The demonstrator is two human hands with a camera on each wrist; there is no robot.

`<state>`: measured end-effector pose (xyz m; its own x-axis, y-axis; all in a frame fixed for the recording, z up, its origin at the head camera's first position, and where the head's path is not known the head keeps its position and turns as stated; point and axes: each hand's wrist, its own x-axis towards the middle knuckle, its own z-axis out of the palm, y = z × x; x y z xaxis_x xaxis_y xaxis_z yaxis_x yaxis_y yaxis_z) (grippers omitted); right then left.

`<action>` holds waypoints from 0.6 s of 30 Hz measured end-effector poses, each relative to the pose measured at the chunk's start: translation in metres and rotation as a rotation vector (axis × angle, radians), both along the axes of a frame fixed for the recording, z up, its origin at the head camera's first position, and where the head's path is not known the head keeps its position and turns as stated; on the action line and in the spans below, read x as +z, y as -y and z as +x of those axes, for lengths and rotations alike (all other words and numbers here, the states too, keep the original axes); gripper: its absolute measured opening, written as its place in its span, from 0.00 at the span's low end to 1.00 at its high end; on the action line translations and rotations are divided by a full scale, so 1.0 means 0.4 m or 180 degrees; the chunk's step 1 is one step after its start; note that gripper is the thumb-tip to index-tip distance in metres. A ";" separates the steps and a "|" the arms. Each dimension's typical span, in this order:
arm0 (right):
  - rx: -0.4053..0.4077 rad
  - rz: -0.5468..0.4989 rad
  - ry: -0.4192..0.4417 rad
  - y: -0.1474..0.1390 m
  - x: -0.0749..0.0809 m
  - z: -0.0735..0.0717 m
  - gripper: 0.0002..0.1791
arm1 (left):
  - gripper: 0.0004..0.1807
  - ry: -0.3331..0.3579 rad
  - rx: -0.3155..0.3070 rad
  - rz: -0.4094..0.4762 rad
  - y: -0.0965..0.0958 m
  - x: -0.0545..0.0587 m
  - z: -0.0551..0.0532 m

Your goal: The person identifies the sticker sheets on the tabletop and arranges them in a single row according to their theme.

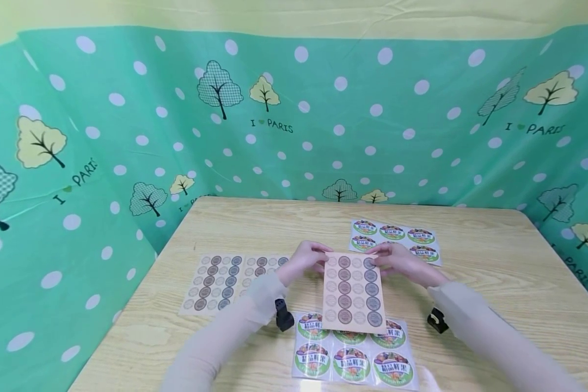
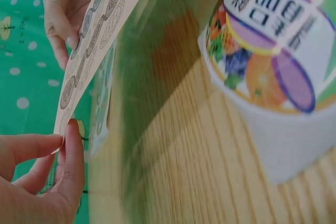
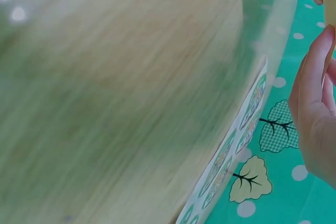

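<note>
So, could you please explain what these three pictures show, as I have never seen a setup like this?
There is no robot here, just a person working with two bare hands. The wide picture comes from a camera worn on the head, looking forward and down; the other two come from cameras on the left and right wrists. The left hand and right hand each pinch an upper corner of a tan sticker sheet. On the wooden table lie more tan stickers to the left, one fruit label sheet close to the person, partly hidden by the held sheet, and another fruit label sheet farther away. A patterned green cloth hangs behind.
</note>
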<state>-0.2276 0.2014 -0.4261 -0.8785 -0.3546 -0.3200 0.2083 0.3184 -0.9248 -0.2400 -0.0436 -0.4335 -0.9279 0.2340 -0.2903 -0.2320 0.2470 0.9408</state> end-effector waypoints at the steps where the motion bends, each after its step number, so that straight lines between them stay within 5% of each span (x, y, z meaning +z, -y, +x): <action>1: 0.0016 -0.0009 -0.0001 0.005 0.001 -0.004 0.22 | 0.14 -0.0016 -0.0004 -0.0004 0.006 0.002 -0.002; 18: 0.0317 -0.0214 -0.0051 0.067 -0.002 -0.066 0.22 | 0.15 -0.0069 0.0226 -0.0211 0.062 0.000 -0.058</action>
<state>-0.2539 0.1746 -0.4268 -0.8427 -0.4605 -0.2787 0.1637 0.2740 -0.9477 -0.2634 -0.0684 -0.4334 -0.9477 0.1483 -0.2825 -0.2308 0.2925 0.9280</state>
